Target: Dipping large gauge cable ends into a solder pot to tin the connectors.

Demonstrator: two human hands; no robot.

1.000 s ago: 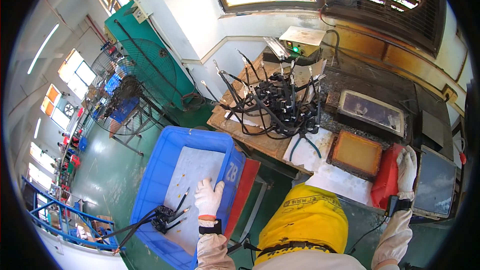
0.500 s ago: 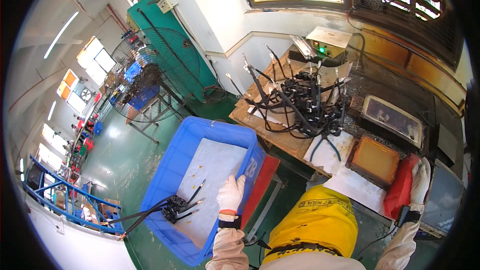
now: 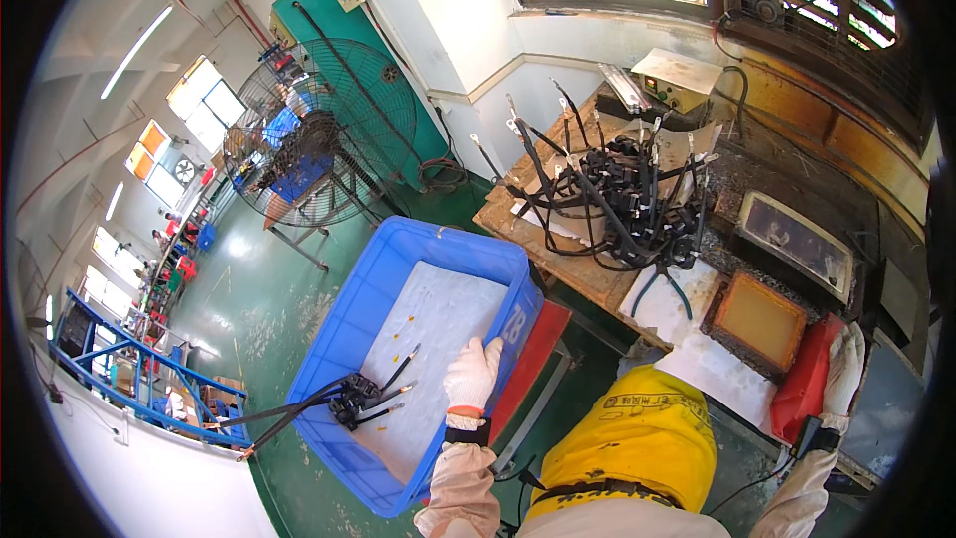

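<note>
My left hand (image 3: 471, 376), in a white glove, is closed at the right rim of a large blue plastic crate (image 3: 518, 284). Inside the crate, on a pale sheet (image 3: 448, 309), lies a black cable assembly (image 3: 351, 399) with metal lugs; its long leads hang over the left wall. Small yellow bits are scattered beside it. At the far right my right hand (image 3: 846, 354), gloved too, rests along the right edge of a tilted red plastic box (image 3: 805, 379), with its fingers curled at that edge and partly hidden.
A wooden bench (image 3: 568, 264) holds a heap of black cables (image 3: 617, 199), pliers (image 3: 662, 291), an amber-filled tray (image 3: 759, 324), a dark framed tray (image 3: 795, 244) and a control box (image 3: 677, 78). Beyond the crate stands a large fan (image 3: 319, 134). A red board (image 3: 533, 354) lies beside the crate.
The view has shifted slightly, carrying the bench rightward in the picture. Both hands keep their places at the crate and the red box. The control box's green light no longer shows lit.
</note>
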